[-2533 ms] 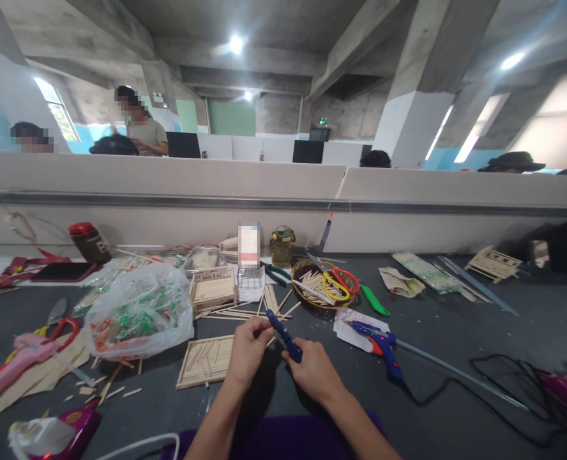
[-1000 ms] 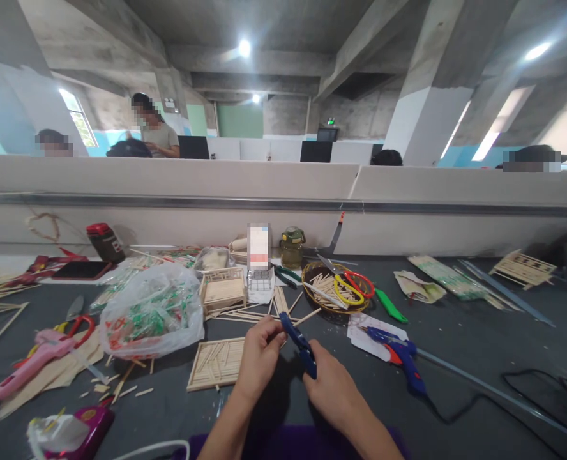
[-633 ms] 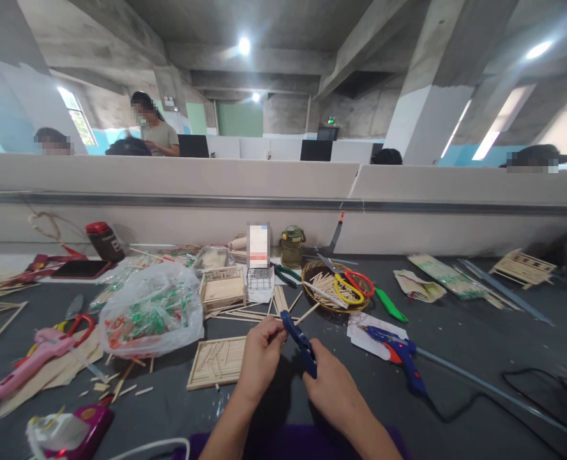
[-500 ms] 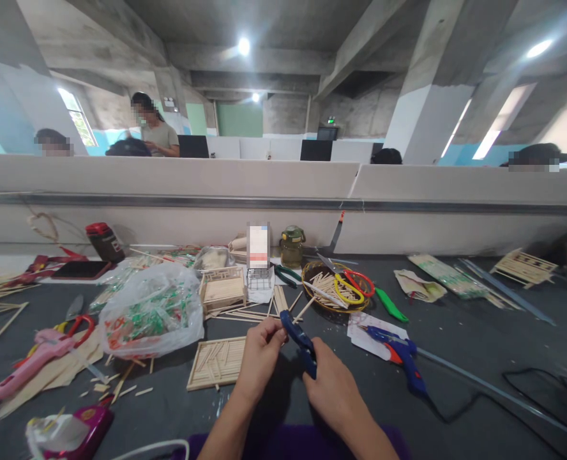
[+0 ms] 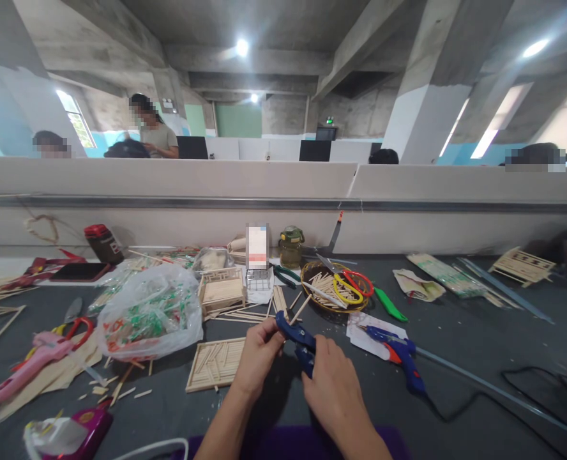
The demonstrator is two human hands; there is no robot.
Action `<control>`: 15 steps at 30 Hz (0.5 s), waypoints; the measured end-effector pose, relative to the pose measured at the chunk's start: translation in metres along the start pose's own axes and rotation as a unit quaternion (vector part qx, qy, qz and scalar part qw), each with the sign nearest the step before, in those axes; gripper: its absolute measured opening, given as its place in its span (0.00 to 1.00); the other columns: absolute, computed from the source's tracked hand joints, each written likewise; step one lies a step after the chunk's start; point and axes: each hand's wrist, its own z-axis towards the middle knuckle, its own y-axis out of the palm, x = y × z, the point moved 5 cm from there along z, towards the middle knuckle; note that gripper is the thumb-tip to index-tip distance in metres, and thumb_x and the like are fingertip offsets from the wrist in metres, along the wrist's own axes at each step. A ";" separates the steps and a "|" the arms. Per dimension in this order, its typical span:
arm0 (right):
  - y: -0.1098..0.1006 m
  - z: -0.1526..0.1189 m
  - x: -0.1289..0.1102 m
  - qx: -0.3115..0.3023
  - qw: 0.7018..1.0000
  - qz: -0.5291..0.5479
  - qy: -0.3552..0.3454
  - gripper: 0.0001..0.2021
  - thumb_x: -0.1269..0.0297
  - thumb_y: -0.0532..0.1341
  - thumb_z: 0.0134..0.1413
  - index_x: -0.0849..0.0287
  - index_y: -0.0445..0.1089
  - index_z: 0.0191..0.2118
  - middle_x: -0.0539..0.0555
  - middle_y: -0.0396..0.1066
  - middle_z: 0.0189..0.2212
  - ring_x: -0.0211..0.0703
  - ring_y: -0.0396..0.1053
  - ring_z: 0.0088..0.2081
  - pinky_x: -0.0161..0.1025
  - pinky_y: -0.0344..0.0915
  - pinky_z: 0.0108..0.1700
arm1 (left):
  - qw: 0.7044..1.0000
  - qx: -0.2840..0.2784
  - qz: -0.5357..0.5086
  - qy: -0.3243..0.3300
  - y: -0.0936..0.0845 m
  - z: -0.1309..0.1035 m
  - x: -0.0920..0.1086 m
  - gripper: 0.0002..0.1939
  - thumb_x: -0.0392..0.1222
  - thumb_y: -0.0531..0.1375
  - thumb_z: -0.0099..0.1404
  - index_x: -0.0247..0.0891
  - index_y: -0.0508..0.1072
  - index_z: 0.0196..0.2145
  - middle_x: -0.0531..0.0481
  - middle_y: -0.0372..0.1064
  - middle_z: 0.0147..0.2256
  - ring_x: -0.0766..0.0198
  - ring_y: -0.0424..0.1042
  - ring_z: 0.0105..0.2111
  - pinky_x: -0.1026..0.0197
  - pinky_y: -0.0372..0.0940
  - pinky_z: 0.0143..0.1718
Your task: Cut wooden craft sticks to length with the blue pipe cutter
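My right hand is wrapped round a dark blue plier-type cutter, whose two arms are spread apart. The cutter's upper end reaches the fingertips of my left hand. Those fingers are pinched on a thin wooden stick, which slants up to the right behind the cutter; its lower part is hidden by tool and fingers. Left of my left hand lies a small framed stick panel with short cut pieces on it. Beyond the cutter, a round basket holds many short sticks and scissors with red and yellow handles.
A blue glue gun lies at right with its cord and a long clear rod. At left are a plastic bag of wrapped pieces, a pink glue gun and scissors. A bottle stands before the partition; people are behind it.
The cutter's arms have parted, and its upper arm has tilted flatter and a little left. My right hand has loosened slightly. My left hand keeps its pinch nearly in place.
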 end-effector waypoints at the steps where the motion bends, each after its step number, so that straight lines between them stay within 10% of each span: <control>1: -0.001 0.000 0.000 0.003 1.000 0.000 0.001 0.18 0.67 0.61 0.49 0.58 0.63 0.47 0.60 0.69 0.42 0.57 0.66 0.46 0.45 0.57 0.44 | 1.000 0.000 -0.003 0.004 0.000 0.000 0.000 0.14 0.47 0.65 0.54 0.33 0.78 0.34 0.52 0.66 0.26 0.72 0.53 0.21 0.69 0.51 0.21; 15: -0.010 -0.003 -0.003 0.023 0.999 0.040 0.012 0.16 0.70 0.58 0.50 0.58 0.63 0.46 0.57 0.69 0.42 0.55 0.67 0.47 0.45 0.58 0.44 | 0.994 0.017 0.069 0.079 -0.003 -0.001 0.010 0.09 0.43 0.62 0.58 0.35 0.79 0.33 0.50 0.65 0.29 0.67 0.59 0.27 0.67 0.54 0.26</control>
